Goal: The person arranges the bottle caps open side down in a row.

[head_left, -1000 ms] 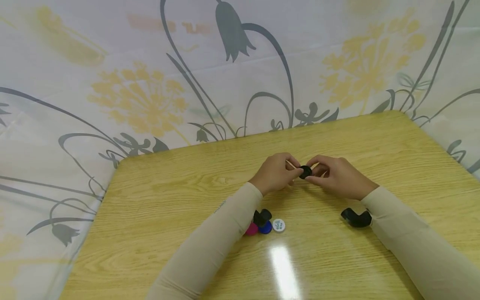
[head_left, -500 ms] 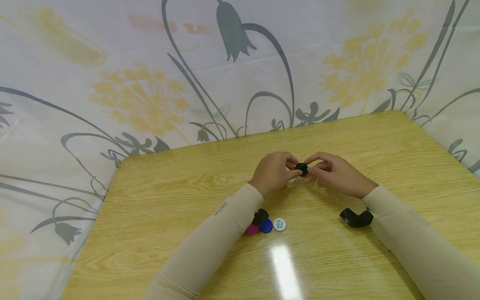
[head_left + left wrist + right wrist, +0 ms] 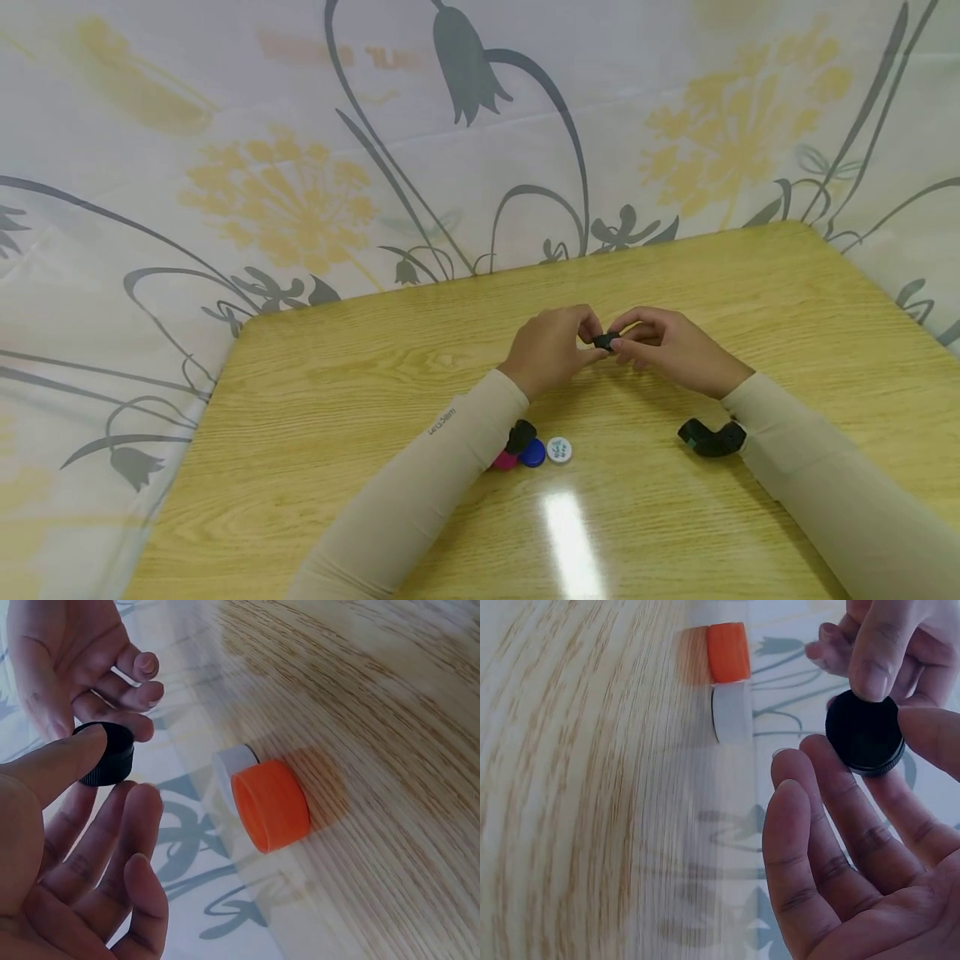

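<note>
Over the far middle of the table, a black ridged bottle cap (image 3: 606,342) is held up between both hands. My left hand (image 3: 551,346) pinches it, the thumb laid over its open side in the left wrist view. My right hand (image 3: 671,346) holds the opposite edge with thumb and fingertips; the right wrist view shows the dark hollow of the cap (image 3: 864,733) there. Below the hands, an orange cap (image 3: 271,806) and a white cap (image 3: 234,771) stand side by side on the table, mostly hidden behind my left hand in the head view.
Near my left forearm lie a blue cap (image 3: 532,452), a white cap with printed marks (image 3: 558,450) and a partly covered magenta cap (image 3: 506,459). Black curved pieces (image 3: 712,438) sit by both sleeves. A patterned cloth (image 3: 480,142) hangs behind the wooden table (image 3: 360,358).
The black cap has tipped from face-on to nearly edge-on in the head view, ending slightly left of where it was. Both hands stay in nearly the same place, with small finger movements.
</note>
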Demonstrator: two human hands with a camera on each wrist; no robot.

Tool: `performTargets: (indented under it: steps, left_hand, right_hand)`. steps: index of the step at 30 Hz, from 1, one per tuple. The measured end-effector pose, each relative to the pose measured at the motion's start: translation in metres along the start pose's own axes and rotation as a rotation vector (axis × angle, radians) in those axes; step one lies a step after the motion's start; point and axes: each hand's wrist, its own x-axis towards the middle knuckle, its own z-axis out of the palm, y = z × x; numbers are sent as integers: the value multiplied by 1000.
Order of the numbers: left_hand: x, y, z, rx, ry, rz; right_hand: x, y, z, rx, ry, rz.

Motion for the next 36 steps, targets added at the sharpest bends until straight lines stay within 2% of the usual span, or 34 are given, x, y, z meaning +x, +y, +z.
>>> performTargets:
  steps: [11, 23, 30, 36]
  left_hand:
    - [-3, -2, -2, -105, -30, -25]
    - [-5, -1, -8, -151, -23, -79]
    - [-10, -3, -14, -152, -8, -75]
    - [-19, -1, -23, -182, 7, -52]
  right_hand:
    - [-2, -2, 1, -59, 52, -55]
    - [0, -2, 4, -74, 83, -75]
    - [2, -11, 7, -89, 81, -88]
    - [-6, -24, 11, -101, 107, -112]
